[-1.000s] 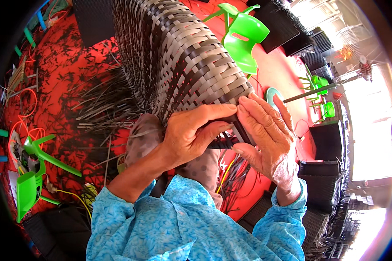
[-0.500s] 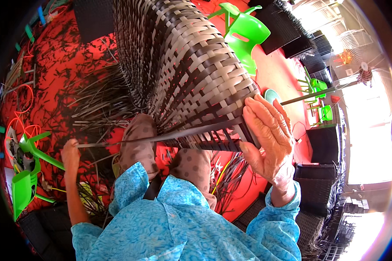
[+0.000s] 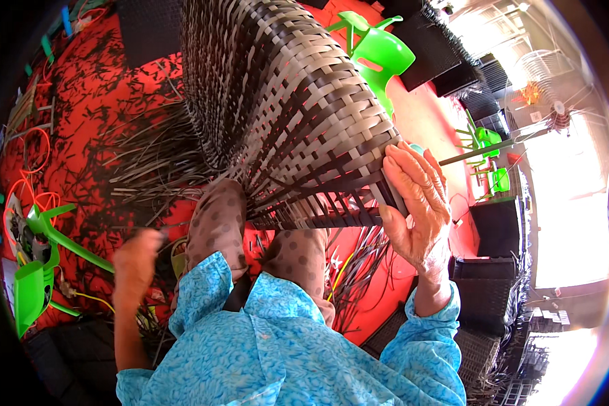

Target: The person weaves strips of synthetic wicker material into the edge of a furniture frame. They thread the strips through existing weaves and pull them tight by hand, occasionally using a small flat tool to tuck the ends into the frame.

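Note:
A large woven piece (image 3: 331, 101) of flat grey and dark brown strips leans up from between my knees, with open gaps between the strips near its lower edge. My right hand (image 3: 419, 210) lies against its right corner, fingers stretched along the outer edge and thumb apart on the near side. It touches the piece without wrapping round it. My left hand (image 3: 135, 264) is to the left of my knee, apart from the weave, curled and blurred by motion. A small dark bit shows at its fingertips, but what it is cannot be made out.
A bundle of loose strips (image 3: 149, 155) spreads on the red floor (image 3: 81, 101) at left, among scattered dark scraps. More strips (image 3: 365, 277) lie right of my knees. Green chairs (image 3: 382, 54) stand beyond the piece; another green chair (image 3: 34, 284) is at far left. Dark woven furniture (image 3: 484, 291) lines the right.
My left hand has moved right and slightly down, toward my knee. The dark strip stretched from it to the piece's right corner no longer spans the gap. My right hand stays at the corner.

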A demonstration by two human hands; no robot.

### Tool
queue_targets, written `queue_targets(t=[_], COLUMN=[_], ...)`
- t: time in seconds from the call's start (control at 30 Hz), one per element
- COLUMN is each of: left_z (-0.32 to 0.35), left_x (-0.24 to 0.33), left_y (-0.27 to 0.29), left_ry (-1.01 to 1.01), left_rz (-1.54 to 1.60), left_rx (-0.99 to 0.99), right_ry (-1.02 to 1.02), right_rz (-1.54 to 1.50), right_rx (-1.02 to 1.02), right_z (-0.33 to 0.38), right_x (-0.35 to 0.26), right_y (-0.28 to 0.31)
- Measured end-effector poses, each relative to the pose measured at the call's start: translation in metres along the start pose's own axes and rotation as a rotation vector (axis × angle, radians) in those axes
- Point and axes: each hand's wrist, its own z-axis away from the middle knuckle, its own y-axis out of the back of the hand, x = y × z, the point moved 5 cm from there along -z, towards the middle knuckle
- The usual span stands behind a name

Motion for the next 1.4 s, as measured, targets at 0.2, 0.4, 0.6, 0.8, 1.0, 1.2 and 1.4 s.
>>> queue_targets(t=[0.2,0.4,0.6,0.8,1.0,1.2,1.4], left_z=[-0.013,-0.008,-0.012,-0.013,0.014,0.006,0.011], left_x=[0.162,0.197,0.21,0.222,0.201,0.149,0.107], left_y=[-0.021,-0.031,-0.052,-0.041,-0.026,0.002,-0.008], left_ry=[-0.568,-0.796,-0.755,-0.811,-0.894,-0.603,-0.455], left_rz=[0.431,0.266,-0.004,0.272,0.091,0.45,0.47], left_rx=[-0.398,-0.242,-0.067,0.271,0.036,-0.271,-0.396], right_ry=[0.04,0.082,0.027,0.157,-0.257,-0.406,-0.304], right_rz=[0.03,0.053,0.036,-0.555,-1.046,-0.726,-0.56], right_rx=[-0.033,-0.04,0.151,-0.237,-0.598,-0.743,-0.649], right_z=[0.0,0.001,0.01,0.037,0.066,0.104,0.137], right_x=[-0.016,-0.024,-0.046,-0.098,-0.097,-0.059,-0.021], right_y=[0.002,0.0,0.014,-0.045,-0.07,-0.049,-0.014])
